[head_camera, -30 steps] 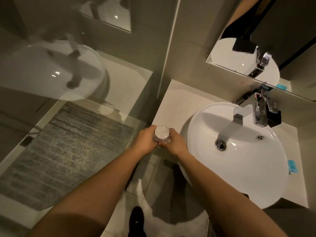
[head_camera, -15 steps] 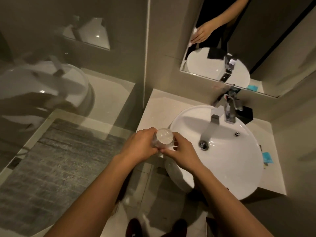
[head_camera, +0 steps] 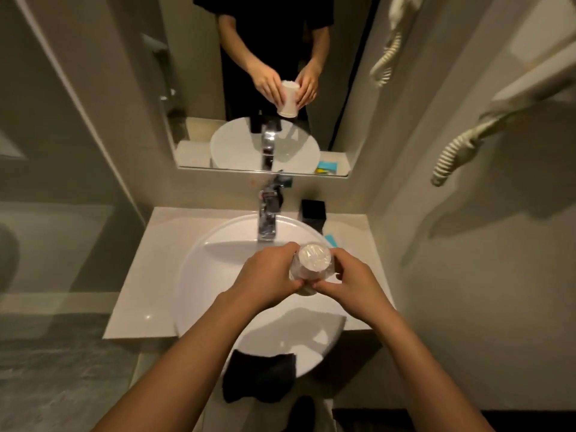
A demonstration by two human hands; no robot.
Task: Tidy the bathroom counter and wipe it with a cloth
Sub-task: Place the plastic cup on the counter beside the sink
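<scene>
A white paper cup in clear plastic wrap (head_camera: 312, 262) is held upside down over the white basin (head_camera: 199, 275). My left hand (head_camera: 270, 275) grips its left side and my right hand (head_camera: 349, 277) grips its right side, fingers on the wrap. The beige counter (head_camera: 156, 260) runs around the basin. A dark cloth (head_camera: 258, 380) hangs over the basin's front rim. The mirror (head_camera: 199, 88) shows both hands on the cup.
A chrome tap (head_camera: 267, 218) stands behind the basin. A black box (head_camera: 313, 210) and a teal packet (head_camera: 331, 240) lie at the counter's back right. A hair dryer with a coiled cord (head_camera: 455, 151) hangs on the right wall. Glass partition at left.
The view has swung right, from the counter's left end to square over the basin. Both hands carried the wrapped cup from the counter's left edge to above the basin.
</scene>
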